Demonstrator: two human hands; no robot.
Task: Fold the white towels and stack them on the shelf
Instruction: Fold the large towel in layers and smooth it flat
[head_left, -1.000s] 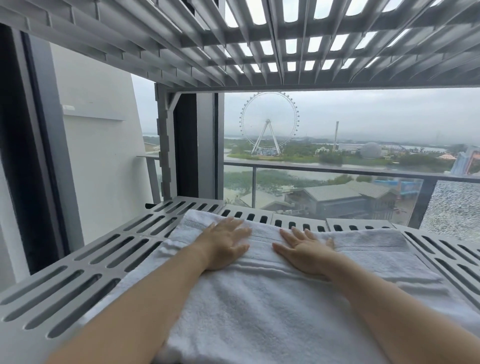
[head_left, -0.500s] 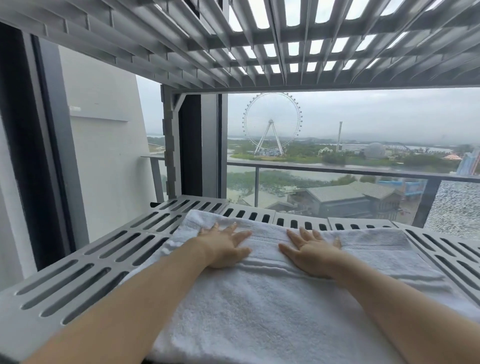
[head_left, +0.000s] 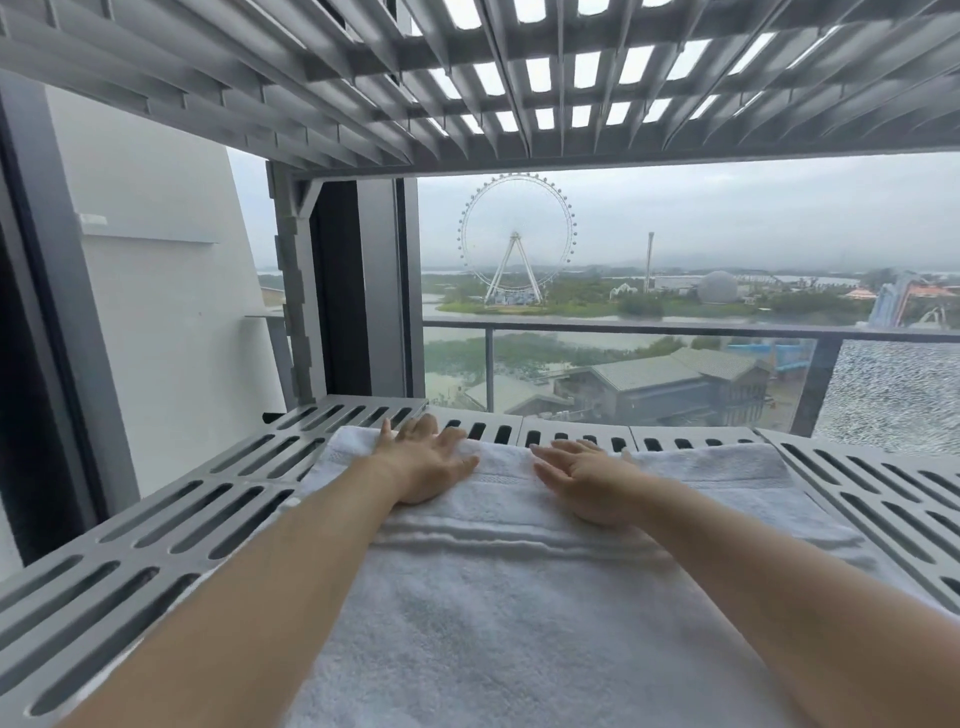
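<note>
Nearest you, the folded white towel (head_left: 483, 613) lies flat on the grey slatted shelf (head_left: 171, 525), its body running away from you with a ribbed band across it partway up. Your forearms reach over it, and beyond that band both hands rest palm-down on the cloth: your left hand (head_left: 423, 462) with fingers spread, the fingertips reaching the towel's far edge and touching the shelf slats, your right hand (head_left: 584, 475) flat beside it, fingers pointing inward. Neither hand grips anything; both are open and pressing.

This looks like the seating step, with the towel already placed. To do it well, press evenly with both palms, sweep outward from the middle toward the side edges so trapped folds flatten, and keep the far edge parallel to the back row of slots. Lift your hands straight up so the nap does not drag the top layer askew.

Farther off, the upper shelf (head_left: 519, 78) hangs overhead, and the window (head_left: 675, 234) looks out beyond.
</note>
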